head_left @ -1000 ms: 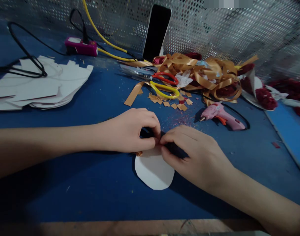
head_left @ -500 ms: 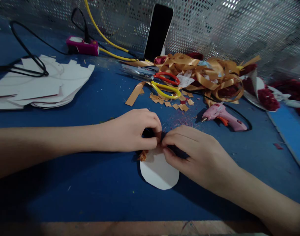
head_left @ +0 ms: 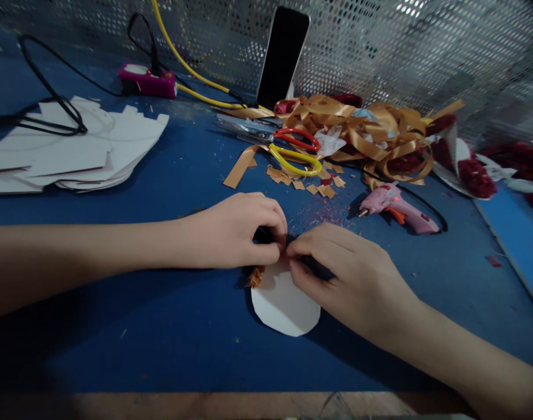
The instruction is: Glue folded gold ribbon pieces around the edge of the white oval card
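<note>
A rounded white card piece (head_left: pixel 286 300) lies on the blue table, its upper edge hidden under my fingers. At its left edge a crumpled bit of orange-gold ribbon (head_left: pixel 255 277) sticks out. My left hand (head_left: pixel 244 230) is closed in a pinch over the card's top edge. Fingertip to fingertip with it, my right hand (head_left: pixel 349 271) also pinches there, its thumb over the card. What lies between the fingers is too small and covered to make out.
Beyond my hands lie scissors (head_left: pixel 295 160), small cut ribbon squares (head_left: pixel 299 185) and a heap of gold ribbon (head_left: pixel 358 128). A pink glue gun (head_left: pixel 398 210) rests at right. White card sheets (head_left: pixel 83 151) are stacked at left, near a purple power socket (head_left: pixel 148 80). A phone (head_left: pixel 283 55) leans on perforated metal.
The white card and its ribbon bit have shifted very slightly to the right in view. Both hands keep nearly the same pinch at the card's top edge.
</note>
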`<state>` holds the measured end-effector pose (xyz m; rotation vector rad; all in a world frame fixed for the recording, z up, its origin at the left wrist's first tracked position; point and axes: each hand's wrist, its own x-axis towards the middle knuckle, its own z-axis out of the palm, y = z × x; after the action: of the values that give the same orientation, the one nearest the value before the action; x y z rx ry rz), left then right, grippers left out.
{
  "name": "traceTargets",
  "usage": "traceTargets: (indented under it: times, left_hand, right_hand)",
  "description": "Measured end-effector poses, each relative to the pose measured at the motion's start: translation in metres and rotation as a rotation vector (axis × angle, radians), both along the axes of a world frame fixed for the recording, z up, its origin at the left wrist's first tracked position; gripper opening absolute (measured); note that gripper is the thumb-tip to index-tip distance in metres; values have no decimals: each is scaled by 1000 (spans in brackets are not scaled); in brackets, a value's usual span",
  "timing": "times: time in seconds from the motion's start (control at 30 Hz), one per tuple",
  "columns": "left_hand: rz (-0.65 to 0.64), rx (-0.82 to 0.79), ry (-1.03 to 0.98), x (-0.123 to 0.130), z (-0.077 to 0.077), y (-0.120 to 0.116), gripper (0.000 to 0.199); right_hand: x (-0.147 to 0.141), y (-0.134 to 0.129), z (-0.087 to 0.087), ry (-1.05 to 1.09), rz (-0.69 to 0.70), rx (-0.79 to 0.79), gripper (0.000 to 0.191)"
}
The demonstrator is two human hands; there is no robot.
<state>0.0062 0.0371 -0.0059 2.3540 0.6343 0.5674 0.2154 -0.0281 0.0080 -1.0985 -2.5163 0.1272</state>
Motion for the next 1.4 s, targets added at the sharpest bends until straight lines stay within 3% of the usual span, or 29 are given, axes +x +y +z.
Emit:
traceTargets:
  times: [0.4, 0.73, 0.83, 0.9, 1.07, 1.4]
  left_hand:
    - [-15, 8, -7, 0, -3, 0, 8]
    - [28, -91, -19, -2, 6, -5, 14]
    - [73, -250, -44, 0, 10, -6, 18]
    - [110, -248, -55, 1, 11, -7, 22]
    - [179, -270, -108, 3, 6, -10, 28]
    - [275, -320, -259, 6, -3, -11, 30]
  right_hand:
    - [3, 1, -2, -20, 82, -16, 15]
    - [13, 7, 14, 2, -27, -289, 3]
    - [11, 1, 26, -27, -129, -436, 15]
    - [8, -8, 33, -59, -174, -492, 29]
    - [-1, -31, 38, -166, -189, -481, 60]
    - [-3, -42, 25, -167, -208, -368, 56]
